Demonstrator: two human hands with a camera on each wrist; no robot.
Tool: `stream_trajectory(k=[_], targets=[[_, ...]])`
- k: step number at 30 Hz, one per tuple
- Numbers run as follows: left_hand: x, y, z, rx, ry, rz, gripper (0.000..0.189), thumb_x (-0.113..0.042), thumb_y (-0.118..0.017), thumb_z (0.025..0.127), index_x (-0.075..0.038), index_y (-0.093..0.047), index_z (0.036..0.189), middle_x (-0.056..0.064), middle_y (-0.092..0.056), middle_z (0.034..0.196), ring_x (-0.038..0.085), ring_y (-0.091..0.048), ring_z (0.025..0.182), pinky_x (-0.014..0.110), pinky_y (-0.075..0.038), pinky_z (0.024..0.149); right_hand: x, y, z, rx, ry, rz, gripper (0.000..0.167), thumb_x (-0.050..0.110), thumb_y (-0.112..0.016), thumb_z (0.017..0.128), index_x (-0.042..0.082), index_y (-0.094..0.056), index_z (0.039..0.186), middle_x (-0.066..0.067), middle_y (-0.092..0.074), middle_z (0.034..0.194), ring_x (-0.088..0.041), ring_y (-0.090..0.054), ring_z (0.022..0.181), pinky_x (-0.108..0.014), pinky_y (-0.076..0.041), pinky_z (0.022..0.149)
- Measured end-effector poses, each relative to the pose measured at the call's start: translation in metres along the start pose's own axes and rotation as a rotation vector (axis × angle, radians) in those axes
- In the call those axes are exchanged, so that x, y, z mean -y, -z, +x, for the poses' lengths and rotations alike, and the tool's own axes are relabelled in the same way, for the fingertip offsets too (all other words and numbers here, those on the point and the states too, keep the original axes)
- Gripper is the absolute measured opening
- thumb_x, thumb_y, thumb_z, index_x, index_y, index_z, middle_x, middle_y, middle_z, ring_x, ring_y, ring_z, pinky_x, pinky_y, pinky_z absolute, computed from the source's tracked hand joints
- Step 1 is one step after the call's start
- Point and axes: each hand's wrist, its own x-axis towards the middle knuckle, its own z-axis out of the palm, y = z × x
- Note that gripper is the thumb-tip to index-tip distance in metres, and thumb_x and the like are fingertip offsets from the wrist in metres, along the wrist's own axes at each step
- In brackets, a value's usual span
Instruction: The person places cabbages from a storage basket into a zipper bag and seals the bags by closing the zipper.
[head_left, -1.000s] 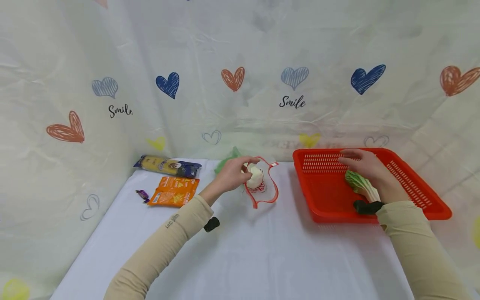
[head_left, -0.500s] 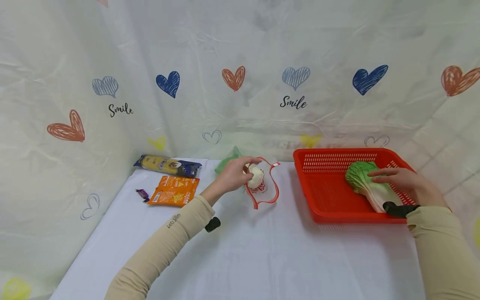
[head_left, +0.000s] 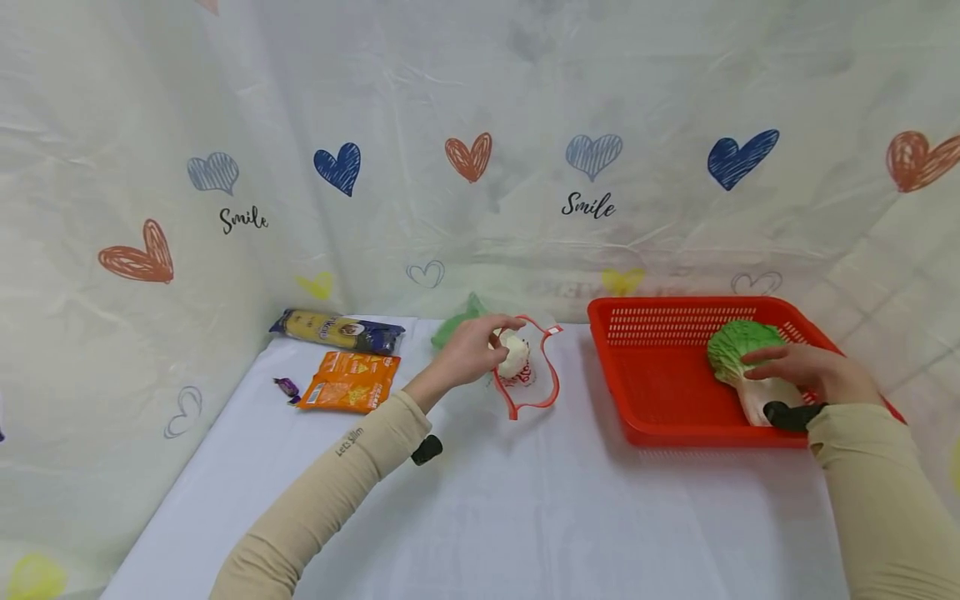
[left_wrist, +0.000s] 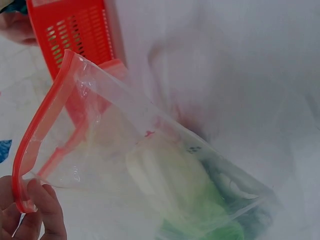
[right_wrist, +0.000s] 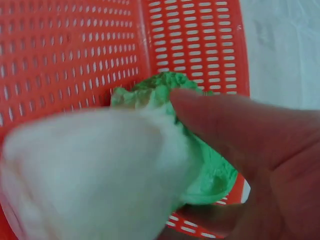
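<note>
My left hand (head_left: 468,350) pinches the red zip edge of a clear zip bag (head_left: 556,385), whose mouth gapes to the right. Through its film, the left wrist view shows a white-and-green vegetable (left_wrist: 170,175), its kind blurred. My right hand (head_left: 810,368) holds a napa cabbage (head_left: 731,350) over the right part of a red basket (head_left: 637,434). In the right wrist view the thumb (right_wrist: 220,115) lies on one side of the cabbage and fingers show on the other. The cabbage's pale base points toward me, its green leaves away.
On the left of the white table (head_left: 540,517) lie a pasta pack (head_left: 330,330), an orange snack bag (head_left: 351,382) and a small purple-wrapped candy (head_left: 286,387). A sheet printed with hearts (head_left: 468,158) hangs close behind. The basket's perforated walls rise around the cabbage.
My right hand first moved right, uncovering the cabbage, then took hold of it; the cabbage has shifted slightly right and turned more upright. The left hand and zip bag stay nearly still.
</note>
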Motion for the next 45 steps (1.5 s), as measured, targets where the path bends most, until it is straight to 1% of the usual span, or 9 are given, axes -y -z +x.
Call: stream_trajectory(k=[6, 10, 16, 21, 25, 29, 36, 41, 45], targets=[[0.0, 0.0, 0.001, 0.0, -0.001, 0.001, 0.046, 0.007, -0.056, 0.087, -0.01, -0.063, 0.129, 0.007, -0.063, 0.128, 0.012, -0.059, 0.078, 0.022, -0.047, 0.057, 0.013, -0.005, 0.003, -0.015, -0.008, -0.066, 0.077, 0.041, -0.054, 0.098, -0.007, -0.023, 0.149, -0.043, -0.015, 0.141, -0.052, -0.036, 0.114, -0.047, -0.051, 0.085], [0.0, 0.0, 0.002, 0.004, 0.001, 0.004, 0.046, 0.007, -0.056, 0.087, -0.011, -0.063, 0.129, 0.007, -0.063, 0.128, 0.012, -0.059, 0.078, 0.022, -0.047, 0.057, 0.024, -0.009, 0.011, 0.015, 0.029, 0.03, 0.075, 0.04, -0.045, 0.103, -0.013, -0.016, 0.147, -0.037, -0.034, 0.129, -0.036, -0.053, 0.102, -0.042, -0.054, 0.085], [-0.001, 0.0, 0.002, 0.009, -0.004, -0.003, 0.047, 0.007, -0.055, 0.087, -0.011, -0.063, 0.13, 0.007, -0.063, 0.127, 0.011, -0.059, 0.076, 0.022, -0.047, 0.056, 0.037, -0.006, 0.012, -0.007, 0.049, 0.235, 0.074, 0.049, -0.045, 0.101, -0.011, -0.034, 0.143, -0.015, -0.067, 0.105, -0.017, -0.064, 0.075, -0.035, -0.057, 0.076], [-0.001, 0.001, 0.001, 0.009, -0.008, -0.007, 0.047, 0.008, -0.054, 0.086, -0.009, -0.063, 0.129, 0.007, -0.063, 0.128, 0.011, -0.059, 0.077, 0.022, -0.047, 0.056, 0.044, -0.006, 0.01, -0.124, 0.327, -0.011, 0.055, 0.037, -0.054, 0.1, -0.001, -0.049, 0.14, -0.018, -0.064, 0.122, -0.015, -0.065, 0.091, -0.031, -0.056, 0.078], [-0.001, 0.001, 0.0, 0.007, -0.015, -0.004, 0.047, 0.008, -0.054, 0.086, -0.009, -0.063, 0.129, 0.007, -0.063, 0.127, 0.012, -0.059, 0.077, 0.022, -0.046, 0.057, 0.049, -0.012, 0.016, -0.178, 0.453, -0.158, 0.051, 0.033, -0.061, 0.096, 0.007, -0.053, 0.14, -0.018, -0.054, 0.137, -0.018, -0.056, 0.115, -0.028, -0.053, 0.084], [0.0, 0.001, 0.0, 0.012, -0.017, 0.007, 0.046, 0.007, -0.054, 0.087, -0.009, -0.062, 0.13, 0.007, -0.063, 0.128, 0.012, -0.058, 0.077, 0.021, -0.046, 0.057, 0.051, -0.021, 0.028, -0.111, 0.462, -0.243, 0.062, 0.032, -0.067, 0.092, 0.004, -0.047, 0.144, -0.022, -0.047, 0.143, -0.034, -0.046, 0.126, -0.036, -0.05, 0.09], [0.0, -0.001, -0.001, 0.015, -0.019, 0.018, 0.046, 0.007, -0.054, 0.088, -0.01, -0.062, 0.13, 0.006, -0.063, 0.129, 0.011, -0.058, 0.076, 0.02, -0.045, 0.058, 0.06, -0.037, 0.045, 0.033, 0.277, -0.361, 0.085, 0.037, -0.079, 0.079, 0.005, -0.04, 0.148, -0.019, -0.048, 0.133, -0.038, -0.04, 0.116, -0.053, -0.042, 0.091], [0.002, -0.002, -0.002, 0.011, -0.034, 0.025, 0.047, 0.008, -0.054, 0.087, -0.01, -0.062, 0.13, 0.006, -0.063, 0.129, 0.011, -0.058, 0.076, 0.02, -0.045, 0.059, 0.07, -0.039, 0.046, 0.026, 0.277, -0.46, 0.08, 0.04, -0.079, 0.079, 0.001, -0.048, 0.141, -0.014, -0.056, 0.121, -0.032, -0.048, 0.106, -0.048, -0.044, 0.087], [0.003, -0.003, -0.001, 0.013, -0.042, 0.025, 0.047, 0.007, -0.054, 0.087, -0.01, -0.062, 0.13, 0.007, -0.063, 0.128, 0.011, -0.057, 0.077, 0.02, -0.046, 0.06, 0.068, -0.034, 0.047, -0.069, 0.287, -0.473, 0.078, 0.048, -0.071, 0.085, -0.004, -0.048, 0.138, -0.013, -0.059, 0.113, -0.027, -0.053, 0.098, -0.044, -0.049, 0.082]])
